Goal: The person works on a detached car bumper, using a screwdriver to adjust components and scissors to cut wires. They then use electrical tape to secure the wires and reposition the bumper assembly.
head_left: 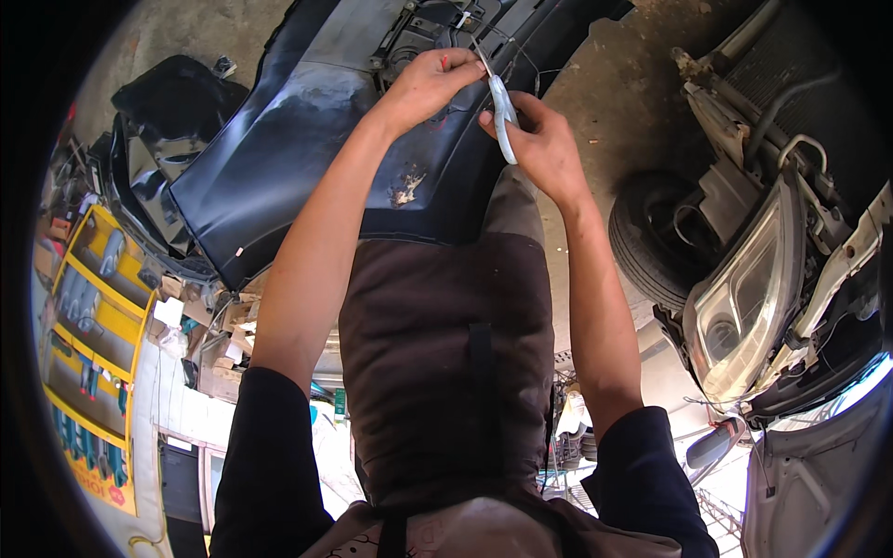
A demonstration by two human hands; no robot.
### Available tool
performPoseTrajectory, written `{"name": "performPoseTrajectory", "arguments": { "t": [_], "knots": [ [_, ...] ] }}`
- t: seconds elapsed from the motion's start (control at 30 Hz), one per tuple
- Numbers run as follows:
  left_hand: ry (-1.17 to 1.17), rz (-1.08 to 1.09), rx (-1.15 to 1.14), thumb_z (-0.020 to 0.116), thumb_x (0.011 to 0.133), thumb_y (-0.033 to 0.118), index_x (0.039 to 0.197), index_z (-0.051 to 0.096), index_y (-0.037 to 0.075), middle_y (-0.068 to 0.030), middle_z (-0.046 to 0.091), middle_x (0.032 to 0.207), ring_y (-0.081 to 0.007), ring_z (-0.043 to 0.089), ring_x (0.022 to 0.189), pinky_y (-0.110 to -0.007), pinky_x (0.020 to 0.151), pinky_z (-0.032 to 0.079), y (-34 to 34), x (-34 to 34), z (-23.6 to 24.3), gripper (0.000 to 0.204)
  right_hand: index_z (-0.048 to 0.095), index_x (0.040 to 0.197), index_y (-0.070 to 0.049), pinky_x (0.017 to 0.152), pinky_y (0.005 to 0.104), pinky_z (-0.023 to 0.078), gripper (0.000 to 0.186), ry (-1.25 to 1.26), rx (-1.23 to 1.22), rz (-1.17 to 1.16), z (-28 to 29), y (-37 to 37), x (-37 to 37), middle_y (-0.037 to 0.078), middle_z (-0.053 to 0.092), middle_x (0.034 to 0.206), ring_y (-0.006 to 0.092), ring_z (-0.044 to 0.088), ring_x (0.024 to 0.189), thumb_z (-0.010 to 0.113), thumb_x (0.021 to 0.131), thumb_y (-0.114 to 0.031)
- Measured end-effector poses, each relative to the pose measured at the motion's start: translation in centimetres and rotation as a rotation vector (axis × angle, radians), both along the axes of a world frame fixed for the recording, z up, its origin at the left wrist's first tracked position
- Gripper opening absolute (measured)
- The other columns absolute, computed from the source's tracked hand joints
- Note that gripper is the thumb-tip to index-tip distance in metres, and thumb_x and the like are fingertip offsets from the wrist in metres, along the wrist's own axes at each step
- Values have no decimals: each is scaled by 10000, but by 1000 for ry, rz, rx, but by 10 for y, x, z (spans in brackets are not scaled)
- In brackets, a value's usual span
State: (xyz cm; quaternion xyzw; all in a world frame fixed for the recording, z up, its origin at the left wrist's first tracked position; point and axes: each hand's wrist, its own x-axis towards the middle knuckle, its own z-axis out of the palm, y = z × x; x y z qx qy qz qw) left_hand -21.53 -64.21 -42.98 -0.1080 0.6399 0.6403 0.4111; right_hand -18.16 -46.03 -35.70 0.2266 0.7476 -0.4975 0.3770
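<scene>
One pale-blue-handled tool (503, 110) held in right fingers (527, 105), left fingers (470, 72) beside its metal end (481, 53), their grip unclear

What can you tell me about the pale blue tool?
The tool has a smooth, pale blue handle, perhaps plastic, and a narrow, metallic-looking end; its exact type is unclear. It slants, narrow end up and leftward, near the dark panel. The right hand grips the handle; the left hand is beside the narrow end, contact unclear.

The handle (499, 97) is pale blue — panel (279, 177) black.
</scene>
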Motion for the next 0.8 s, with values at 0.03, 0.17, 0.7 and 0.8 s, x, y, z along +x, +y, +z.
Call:
{"name": "performPoseTrajectory", "arguments": {
  "t": [0.03,0.17,0.7,0.8],
  "knots": [
    [-38,2,2,603,949,285,1023,703,10,4,669,860,-64,547,811,-249,758,433,-1,-1,1,302,678,1061,5,575,288,427,415,-5,35,14,3,0,-3,47,592,669,108,516,618,768,815,-317],
    [1,11,13,640,925,259,1031,721,6,-7,696,879,-64,578,840,-248,764,448,-4,-2,5,287,672,1108,-29,664,358,481,446,29,105,128,5,2,-4,128,654,726,237,624,691,732,809,-354],
    [110,298,-189,721,840,138,914,743,6,6,657,680,-41,536,602,-236,562,433,20,24,-3,153,656,1087,-67,845,488,500,410,-10,337,282,15,-7,-5,231,699,931,431,643,972,622,808,-365],
    [151,264,-214,712,847,141,918,738,16,8,650,674,-44,531,589,-240,555,429,20,21,3,147,669,1011,-40,783,457,514,363,8,275,234,11,-6,-4,230,695,906,392,671,874,647,810,-342]
  ]
}}
